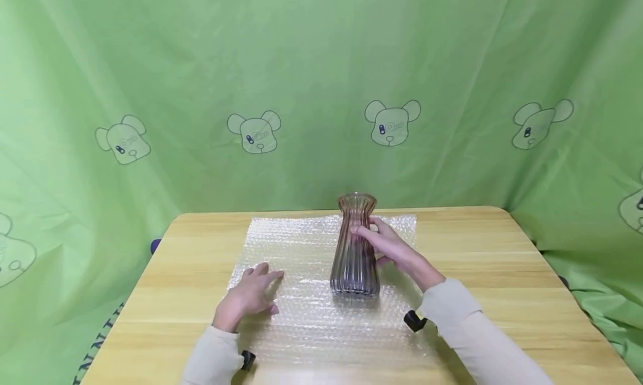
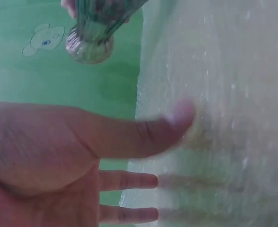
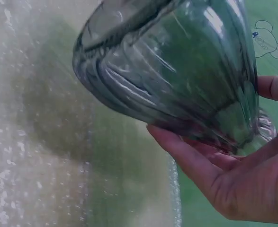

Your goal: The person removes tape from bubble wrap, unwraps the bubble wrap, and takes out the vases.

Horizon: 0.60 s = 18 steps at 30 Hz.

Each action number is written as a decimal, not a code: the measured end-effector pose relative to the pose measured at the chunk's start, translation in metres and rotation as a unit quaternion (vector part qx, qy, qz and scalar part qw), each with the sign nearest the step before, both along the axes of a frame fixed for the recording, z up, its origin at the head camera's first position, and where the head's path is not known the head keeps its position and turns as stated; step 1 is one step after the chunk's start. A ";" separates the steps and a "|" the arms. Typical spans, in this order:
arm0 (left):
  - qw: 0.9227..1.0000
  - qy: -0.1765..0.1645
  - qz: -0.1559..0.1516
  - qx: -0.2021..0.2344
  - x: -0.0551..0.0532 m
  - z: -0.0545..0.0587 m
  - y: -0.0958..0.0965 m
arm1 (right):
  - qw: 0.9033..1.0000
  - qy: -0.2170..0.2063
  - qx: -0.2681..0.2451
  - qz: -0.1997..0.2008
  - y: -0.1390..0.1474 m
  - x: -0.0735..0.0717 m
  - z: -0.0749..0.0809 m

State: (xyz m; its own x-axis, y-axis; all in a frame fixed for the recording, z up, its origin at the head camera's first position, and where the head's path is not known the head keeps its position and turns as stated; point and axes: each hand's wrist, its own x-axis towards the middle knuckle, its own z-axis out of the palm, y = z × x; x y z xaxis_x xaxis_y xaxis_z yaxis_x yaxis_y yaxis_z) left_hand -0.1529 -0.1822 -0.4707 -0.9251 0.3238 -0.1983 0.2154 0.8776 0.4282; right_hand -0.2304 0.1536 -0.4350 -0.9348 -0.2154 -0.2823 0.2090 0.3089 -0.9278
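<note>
A ribbed glass vase [image 1: 354,256], pinkish at the flared neck and grey lower down, is in my right hand [image 1: 394,246]. The fingers and thumb [image 3: 172,144] curl round its narrower upper part, and its base faces toward me. Beneath it a sheet of clear bubble wrap [image 1: 301,329] lies spread on the table. Over the left part of the sheet is my left hand [image 1: 250,293], fingers spread and holding nothing. Its thumb [image 2: 143,137] looks blurred in the left wrist view, where the vase [image 2: 96,28] shows at the top.
The light wooden table [image 1: 502,273] has rounded far corners. A green curtain [image 1: 321,67] printed with bear heads hangs behind it and along both sides. Black wrist mounts show under the left cuff [image 1: 213,354] and the right cuff [image 1: 449,304].
</note>
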 end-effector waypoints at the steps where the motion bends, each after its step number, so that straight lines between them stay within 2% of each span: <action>1: 1.000 0.003 -0.004 -0.004 -0.001 0.001 0.001 | 1.000 0.008 0.001 -0.007 0.000 -0.001 0.001; 9: 0.999 -0.004 -0.010 -0.030 -0.010 0.002 0.008 | 0.996 0.065 0.036 -0.043 0.004 -0.006 0.016; 13: 0.999 -0.024 -0.014 -0.022 -0.013 0.001 0.008 | 0.992 0.087 0.057 -0.065 0.005 -0.013 0.022; 18: 0.998 -0.054 -0.008 -0.032 -0.015 0.001 0.008 | 0.986 0.121 0.075 -0.083 0.006 -0.022 0.027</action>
State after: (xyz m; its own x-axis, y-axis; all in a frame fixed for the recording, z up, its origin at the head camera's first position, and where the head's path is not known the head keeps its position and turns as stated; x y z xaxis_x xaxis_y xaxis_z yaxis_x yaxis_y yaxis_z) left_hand -0.1676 -0.1743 -0.4695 -0.8922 0.3211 -0.3176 0.1844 0.9010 0.3927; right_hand -0.2520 0.1594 -0.4079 -0.9977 -0.0259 -0.0634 0.0464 0.4257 -0.9037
